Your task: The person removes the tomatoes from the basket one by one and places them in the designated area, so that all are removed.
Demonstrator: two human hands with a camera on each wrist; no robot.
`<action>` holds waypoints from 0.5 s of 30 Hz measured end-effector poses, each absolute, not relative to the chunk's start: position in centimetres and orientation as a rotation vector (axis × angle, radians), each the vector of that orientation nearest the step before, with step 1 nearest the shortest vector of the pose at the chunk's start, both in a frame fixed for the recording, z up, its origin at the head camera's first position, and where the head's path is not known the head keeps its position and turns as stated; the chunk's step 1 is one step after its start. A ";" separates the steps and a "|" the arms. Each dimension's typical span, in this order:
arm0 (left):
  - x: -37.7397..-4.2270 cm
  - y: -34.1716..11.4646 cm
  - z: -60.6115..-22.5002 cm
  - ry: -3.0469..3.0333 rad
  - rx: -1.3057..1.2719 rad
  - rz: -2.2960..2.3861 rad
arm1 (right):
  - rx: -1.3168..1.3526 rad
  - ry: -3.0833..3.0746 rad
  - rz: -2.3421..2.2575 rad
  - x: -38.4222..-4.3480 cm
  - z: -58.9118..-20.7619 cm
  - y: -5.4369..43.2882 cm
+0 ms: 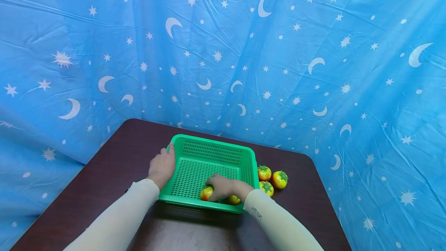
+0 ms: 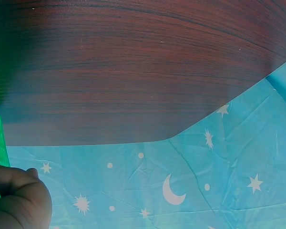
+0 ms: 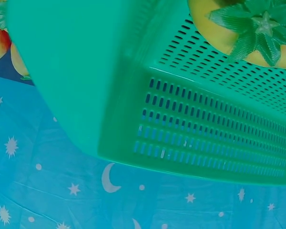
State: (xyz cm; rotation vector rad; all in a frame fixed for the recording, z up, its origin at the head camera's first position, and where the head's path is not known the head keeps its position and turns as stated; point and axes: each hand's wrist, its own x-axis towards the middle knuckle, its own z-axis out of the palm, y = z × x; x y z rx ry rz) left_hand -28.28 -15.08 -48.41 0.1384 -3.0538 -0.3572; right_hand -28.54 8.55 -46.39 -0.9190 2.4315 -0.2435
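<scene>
A green plastic basket (image 1: pixel 209 204) with slotted walls stands on the table. My left hand (image 1: pixel 162 167) grips its left rim; the left wrist view shows the curled fingers (image 2: pixel 24 198) beside the green wall. Inside the basket, near its front wall, my right hand (image 1: pixel 223 187) holds a yellow-red tomato (image 1: pixel 206 193) between thumb and fingers. Another tomato (image 1: pixel 234 200) lies under the right wrist, partly hidden; a tomato with green leaves (image 3: pixel 264 28) shows large in the right wrist view, where the hand itself is out of sight.
Outside the basket's right wall, several more tomatoes (image 1: pixel 280 179) sit on the dark brown wooden table (image 1: pixel 115 165). Behind and around the table hangs a blue curtain (image 1: pixel 223 69) with white moons and stars. The table's far edge runs just behind the basket.
</scene>
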 end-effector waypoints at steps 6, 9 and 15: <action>-28.3 -15.0 -48.4 -3.059 0.150 -0.366 | -0.912 2.447 -0.343 -28.8 -45.8 8.9; -28.4 -15.1 -48.5 -3.061 0.147 -0.365 | -0.910 2.472 -0.399 -29.0 -45.2 9.3; -28.5 -15.1 -48.6 -3.054 0.137 -0.368 | -0.930 2.547 -0.554 -29.3 -42.9 10.6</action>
